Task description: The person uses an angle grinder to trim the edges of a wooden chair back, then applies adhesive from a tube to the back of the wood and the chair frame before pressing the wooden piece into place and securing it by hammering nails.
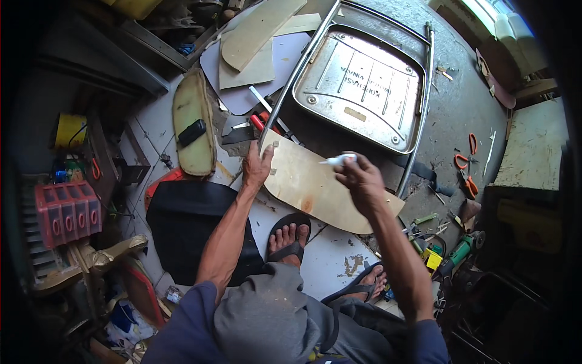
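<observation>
Several right-hand fingers (348,173) partly hide the white tube (333,161).

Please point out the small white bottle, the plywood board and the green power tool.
Small white bottle (341,159): head view, on its body behind the nozzle.
Plywood board (312,187): head view, middle of its upper face.
Green power tool (461,249): head view, on its green casing.

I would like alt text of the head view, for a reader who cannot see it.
A person's right hand holds a small white tube above a plywood board; their left hand is at its left end. Beyond it lies a metal chair.
</observation>
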`<state>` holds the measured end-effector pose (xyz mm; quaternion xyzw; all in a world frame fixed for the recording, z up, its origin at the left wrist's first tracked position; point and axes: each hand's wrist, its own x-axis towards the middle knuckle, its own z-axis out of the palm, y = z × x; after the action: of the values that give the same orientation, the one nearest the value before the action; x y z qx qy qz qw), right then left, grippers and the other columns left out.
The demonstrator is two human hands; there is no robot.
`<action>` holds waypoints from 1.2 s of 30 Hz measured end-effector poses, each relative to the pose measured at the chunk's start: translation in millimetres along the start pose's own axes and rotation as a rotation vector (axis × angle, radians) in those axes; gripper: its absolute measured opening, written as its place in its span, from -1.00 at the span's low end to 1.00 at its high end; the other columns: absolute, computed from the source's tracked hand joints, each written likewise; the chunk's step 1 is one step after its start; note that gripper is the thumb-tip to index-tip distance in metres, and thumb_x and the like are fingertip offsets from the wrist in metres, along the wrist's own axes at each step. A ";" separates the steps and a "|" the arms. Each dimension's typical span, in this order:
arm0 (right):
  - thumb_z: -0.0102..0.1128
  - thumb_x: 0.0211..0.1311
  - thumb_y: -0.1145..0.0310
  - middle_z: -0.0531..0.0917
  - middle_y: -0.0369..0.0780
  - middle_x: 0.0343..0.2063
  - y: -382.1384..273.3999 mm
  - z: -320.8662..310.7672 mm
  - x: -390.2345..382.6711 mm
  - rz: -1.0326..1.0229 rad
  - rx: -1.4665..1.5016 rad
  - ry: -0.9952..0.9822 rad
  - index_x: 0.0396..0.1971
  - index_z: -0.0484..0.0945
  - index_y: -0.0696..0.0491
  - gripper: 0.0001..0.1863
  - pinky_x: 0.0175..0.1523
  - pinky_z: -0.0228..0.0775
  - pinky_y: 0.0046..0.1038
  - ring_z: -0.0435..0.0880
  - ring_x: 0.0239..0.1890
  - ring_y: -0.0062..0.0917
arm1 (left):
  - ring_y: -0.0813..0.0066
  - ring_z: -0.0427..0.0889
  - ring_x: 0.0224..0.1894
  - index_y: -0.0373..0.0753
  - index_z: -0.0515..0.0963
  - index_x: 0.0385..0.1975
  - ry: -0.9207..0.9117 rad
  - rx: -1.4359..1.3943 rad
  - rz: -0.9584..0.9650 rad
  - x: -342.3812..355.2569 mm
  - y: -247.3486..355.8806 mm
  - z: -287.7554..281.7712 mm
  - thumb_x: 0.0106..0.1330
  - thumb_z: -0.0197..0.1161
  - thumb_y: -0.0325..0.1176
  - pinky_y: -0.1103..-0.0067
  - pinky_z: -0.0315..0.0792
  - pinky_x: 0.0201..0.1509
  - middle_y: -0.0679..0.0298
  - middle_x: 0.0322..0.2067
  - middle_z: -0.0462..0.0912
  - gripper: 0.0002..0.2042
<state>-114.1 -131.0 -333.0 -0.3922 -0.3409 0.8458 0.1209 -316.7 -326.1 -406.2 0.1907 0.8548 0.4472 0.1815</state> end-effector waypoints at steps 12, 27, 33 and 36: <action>0.31 0.32 0.33 0.65 -0.20 -0.30 72.1 83.4 68.3 -0.172 -0.277 0.111 -0.06 0.52 0.20 -0.68 -0.25 0.57 -0.55 0.67 -0.31 -0.57 | -0.18 0.62 -0.14 -0.22 0.36 0.16 0.251 0.177 0.290 -2.9 8.0 6.2 0.43 0.13 -0.21 0.15 0.47 -0.11 -0.09 -0.15 0.63 -0.61; 0.29 0.27 0.18 0.73 -0.10 -0.38 77.5 103.1 72.0 -0.305 -0.607 0.249 -0.15 0.62 0.14 -0.67 -0.17 0.51 -0.41 0.71 -0.34 -0.44 | 0.12 0.65 -0.17 -0.19 0.55 0.14 0.227 0.014 0.297 -4.7 -5.4 0.8 0.27 0.31 -0.44 0.36 0.52 -0.09 0.07 -0.22 0.61 -0.60; 0.31 0.26 0.18 0.73 -0.06 -0.41 75.2 108.2 70.9 -0.407 -0.702 0.273 -0.18 0.62 0.15 -0.67 -0.20 0.53 -0.36 0.74 -0.36 -0.35 | 0.11 0.66 -0.19 -0.19 0.56 0.13 0.241 0.006 0.307 -3.0 -7.6 3.5 0.25 0.32 -0.45 0.35 0.53 -0.11 0.07 -0.23 0.61 -0.59; 0.31 0.26 0.19 0.72 -0.04 -0.41 69.2 113.7 66.3 -0.469 -0.771 0.287 -0.20 0.62 0.16 -0.68 -0.21 0.54 -0.35 0.75 -0.36 -0.31 | 0.09 0.65 -0.21 -0.19 0.55 0.14 0.242 0.028 0.312 -3.0 -6.4 2.9 0.24 0.31 -0.46 0.34 0.53 -0.13 0.07 -0.25 0.60 -0.58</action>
<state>-238.6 -205.6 -365.7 -0.4340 -0.6891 0.5447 0.2002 -313.7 -328.9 -412.7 0.2683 0.8366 0.4776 0.0031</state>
